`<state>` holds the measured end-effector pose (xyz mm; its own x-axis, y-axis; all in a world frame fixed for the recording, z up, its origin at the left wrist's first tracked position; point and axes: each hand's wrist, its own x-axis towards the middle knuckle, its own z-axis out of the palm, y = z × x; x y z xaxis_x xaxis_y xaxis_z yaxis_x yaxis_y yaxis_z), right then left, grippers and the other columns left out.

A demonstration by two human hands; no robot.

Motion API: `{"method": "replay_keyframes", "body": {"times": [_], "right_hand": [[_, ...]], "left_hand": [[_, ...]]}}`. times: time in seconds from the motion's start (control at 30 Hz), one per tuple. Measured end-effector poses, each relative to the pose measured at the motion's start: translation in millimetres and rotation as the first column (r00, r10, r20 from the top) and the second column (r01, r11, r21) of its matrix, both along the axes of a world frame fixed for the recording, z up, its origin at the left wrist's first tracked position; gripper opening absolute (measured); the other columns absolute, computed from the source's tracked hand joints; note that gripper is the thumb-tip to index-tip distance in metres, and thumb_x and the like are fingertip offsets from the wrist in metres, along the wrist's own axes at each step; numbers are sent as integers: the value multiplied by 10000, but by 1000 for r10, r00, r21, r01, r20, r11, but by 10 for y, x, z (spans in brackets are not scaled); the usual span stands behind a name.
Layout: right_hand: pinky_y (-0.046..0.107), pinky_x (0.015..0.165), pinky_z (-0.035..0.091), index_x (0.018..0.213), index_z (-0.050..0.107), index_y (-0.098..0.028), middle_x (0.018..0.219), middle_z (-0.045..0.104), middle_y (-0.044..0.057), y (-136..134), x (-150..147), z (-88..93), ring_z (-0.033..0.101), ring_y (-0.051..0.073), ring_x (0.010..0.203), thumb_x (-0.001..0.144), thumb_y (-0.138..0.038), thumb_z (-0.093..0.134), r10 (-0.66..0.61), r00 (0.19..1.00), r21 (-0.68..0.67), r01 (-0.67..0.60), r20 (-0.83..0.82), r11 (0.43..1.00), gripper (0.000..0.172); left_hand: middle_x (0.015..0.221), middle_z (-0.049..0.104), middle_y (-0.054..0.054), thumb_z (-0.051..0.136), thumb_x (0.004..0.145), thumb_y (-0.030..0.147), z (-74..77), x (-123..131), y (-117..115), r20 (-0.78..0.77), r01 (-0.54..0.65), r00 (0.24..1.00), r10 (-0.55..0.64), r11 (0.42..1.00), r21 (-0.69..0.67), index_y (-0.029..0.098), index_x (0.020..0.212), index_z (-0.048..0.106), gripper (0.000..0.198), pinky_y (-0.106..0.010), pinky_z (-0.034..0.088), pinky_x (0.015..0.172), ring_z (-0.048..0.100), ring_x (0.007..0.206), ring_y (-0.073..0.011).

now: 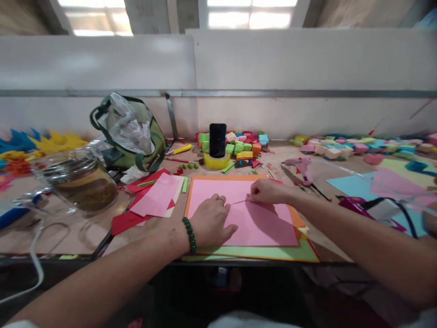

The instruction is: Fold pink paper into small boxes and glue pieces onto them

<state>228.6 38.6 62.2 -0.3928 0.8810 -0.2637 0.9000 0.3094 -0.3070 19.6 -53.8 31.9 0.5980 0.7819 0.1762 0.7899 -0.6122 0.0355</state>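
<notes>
Craft workshop: glue gun (305,170), coloured paper (254,224)

Around the left wrist (178,237) I can see a bracelet (190,235) of round, dark green beads, glossy and strung close together, and a finger of the left hand (209,222) wears a slim ring (221,198), too small from where I sit to tell its design. Both forearms (112,278) are uncovered, and I catch a white sleeve edge (18,324) in the lower left corner of my feed. At the bottom middle I get a patch of whitish clothing (252,320), its cut too blurred for me to read.
</notes>
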Motion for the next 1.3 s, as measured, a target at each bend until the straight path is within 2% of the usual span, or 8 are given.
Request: {"method": "replay_keyframes", "body": {"times": [0.13, 0.27, 0.4, 0.67, 0.87, 1.0, 1.23, 1.3], "right_hand": [[232, 515, 369, 709, 674, -170, 660, 668, 35, -9, -229, 65, 573, 156, 608, 728, -261, 631, 96, 994, 83, -92, -46, 992, 103], [201, 536, 396, 769, 695, -175, 694, 679, 15, 19, -450, -73, 575, 133, 618, 730, -244, 622, 199, 975, -7, -201, -94, 980, 108], [200, 455, 370, 765, 689, -163, 564, 616, -3, 69, -497, -160, 524, 117, 495, 744, -308, 600, 208, 972, -98, -219, -111, 971, 171], [215, 483, 377, 620, 653, -161, 530, 596, -3, 157, -373, -145, 526, 124, 522, 670, -360, 676, 169, 979, -110, -181, -115, 977, 207], [224, 455, 401, 616, 636, -157, 511, 596, 16, 169, -81, -198, 549, 138, 497, 728, -403, 632, 54, 993, -125, -67, -102, 990, 270], [226, 469, 398, 628, 636, -161, 526, 600, 14, 148, -53, -206, 550, 136, 503, 762, -345, 601, 56, 996, -80, -61, -66, 995, 231], [248, 559, 366, 678, 636, -173, 704, 657, 48, 77, -196, -69, 563, 172, 651, 716, -165, 592, 221, 975, 88, -222, 23, 971, 59], [233, 603, 375, 737, 648, -190, 781, 675, 34, 19, -266, -44, 572, 158, 698, 715, -96, 542, 317, 948, 103, -317, 14, 943, 143]], "left_hand": [[863, 582, -139, 510, 808, 477, 15, 30, 0, -24, 16, 1000, -16, 1000, 18, 111, 877, 641, 395, -402, 458, 768, 517, 868, -281], [862, 590, -134, 513, 811, 460, 24, 3, 13, 4, -7, 1000, 7, 1000, -7, 119, 861, 637, 366, -396, 461, 781, 523, 875, -273], [902, 594, -114, 507, 834, 362, 6, -82, 51, 78, -24, 997, 28, 998, -51, 142, 811, 629, 253, -366, 460, 796, 528, 894, -243], [870, 615, -118, 495, 857, 353, 37, -117, 37, 49, -14, 999, 18, 997, -70, 138, 810, 646, 267, -402, 439, 845, 536, 887, -248], [918, 618, -118, 496, 862, 369, 97, -134, 32, 76, -2, 997, 10, 994, -112, 147, 857, 678, 287, -392, 445, 840, 544, 898, -242], [901, 622, -114, 493, 859, 370, 116, -170, 28, 61, -9, 998, 15, 995, -104, 151, 856, 674, 284, -385, 450, 813, 545, 915, -252], [916, 615, -71, 586, 816, 360, 9, -219, 193, 234, -61, 968, 87, 991, -117, 175, 828, 634, 192, -329, 448, 812, 536, 954, -216], [887, 613, -67, 588, 810, 313, -57, -205, 252, 274, -59, 958, 83, 994, -95, 165, 832, 616, 153, -331, 447, 812, 538, 910, -206]]}}
